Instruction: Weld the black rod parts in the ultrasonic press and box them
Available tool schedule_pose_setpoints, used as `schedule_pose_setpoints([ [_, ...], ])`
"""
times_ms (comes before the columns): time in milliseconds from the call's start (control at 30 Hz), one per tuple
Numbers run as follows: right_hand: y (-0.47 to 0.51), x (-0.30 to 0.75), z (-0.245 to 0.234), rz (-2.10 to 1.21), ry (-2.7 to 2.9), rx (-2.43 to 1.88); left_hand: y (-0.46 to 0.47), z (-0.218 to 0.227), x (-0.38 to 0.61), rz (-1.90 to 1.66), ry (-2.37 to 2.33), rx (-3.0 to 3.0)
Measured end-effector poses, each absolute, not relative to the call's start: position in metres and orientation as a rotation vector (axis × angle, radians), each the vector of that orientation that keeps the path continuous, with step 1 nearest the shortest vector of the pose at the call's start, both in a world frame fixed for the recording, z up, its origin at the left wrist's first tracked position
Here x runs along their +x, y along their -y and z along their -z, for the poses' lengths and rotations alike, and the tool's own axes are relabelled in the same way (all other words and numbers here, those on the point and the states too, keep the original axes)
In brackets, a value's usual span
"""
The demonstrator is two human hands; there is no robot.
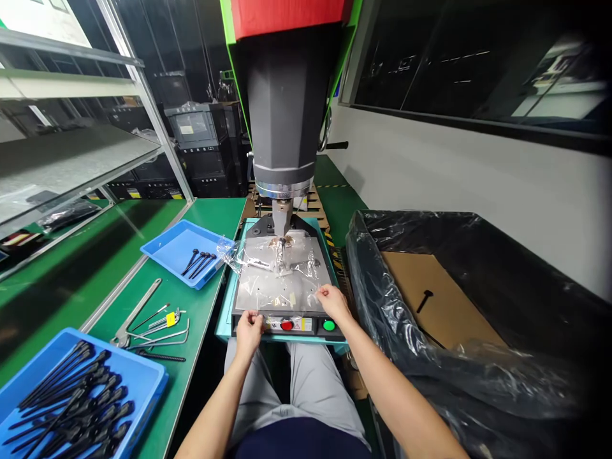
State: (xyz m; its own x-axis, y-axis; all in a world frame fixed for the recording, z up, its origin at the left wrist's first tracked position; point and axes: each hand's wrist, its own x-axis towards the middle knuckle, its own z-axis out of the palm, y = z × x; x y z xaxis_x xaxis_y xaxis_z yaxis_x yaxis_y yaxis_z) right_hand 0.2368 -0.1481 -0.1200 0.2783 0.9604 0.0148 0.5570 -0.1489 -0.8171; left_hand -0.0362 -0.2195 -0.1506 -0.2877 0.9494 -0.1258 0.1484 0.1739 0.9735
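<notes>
A sheet of clear plastic film [268, 293] lies over the grey metal plate [246, 287] of a press-like machine. It also covers the small fixture beneath the machine's metal tip [282, 217]. My left hand [249, 330] is closed at the plate's front left corner, its fingertips pinching the near edge of the film. Farther right, my right hand [335, 302] pinches the film's right side, above the green button [329, 325]. A red button [286, 325] sits on the front panel between my hands. Glare on the film partly hides the fixture.
Left, a blue tray [157, 245] holds several black bolt-like rods; a nearer blue tray [155, 389] holds many more. An adjustable wrench [143, 309] and hex keys [179, 338] lie between them. Right stands a bin lined with black plastic [382, 319], with cardboard [449, 306] inside.
</notes>
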Motion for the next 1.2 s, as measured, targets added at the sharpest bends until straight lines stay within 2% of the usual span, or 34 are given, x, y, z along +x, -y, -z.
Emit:
schedule_pose_setpoints([
  [133,0.192,0.234,0.119,-0.779,1.209,-1.71,0.233,0.132,-0.052,-1.266,-1.56,1.104],
  [300,0.273,0.227,0.131,-1.088,0.792,-1.434,0.288,0.119,-0.076,-1.243,-1.333,0.919],
  [600,0.39,0.215,0.176,-1.281,0.549,-1.597,0.383,0.159,-0.096,-0.989,-1.494,0.806],
  [933,0.433,0.215,0.204,-1.286,0.677,-1.695,0.395,0.181,-0.086,-0.965,-1.485,0.797],
  [1000,0.425,0.226,0.204,-1.222,0.731,-1.798,0.393,0.186,-0.084,-0.936,-1.504,0.816],
  [1100,0.381,0.246,0.186,-0.845,0.878,-1.948,0.389,0.191,-0.088,-0.804,-1.651,0.924],
  [1200,0.3,0.253,0.139,-0.549,1.188,-1.739,0.384,0.192,-0.102,-0.604,-1.902,1.132],
])
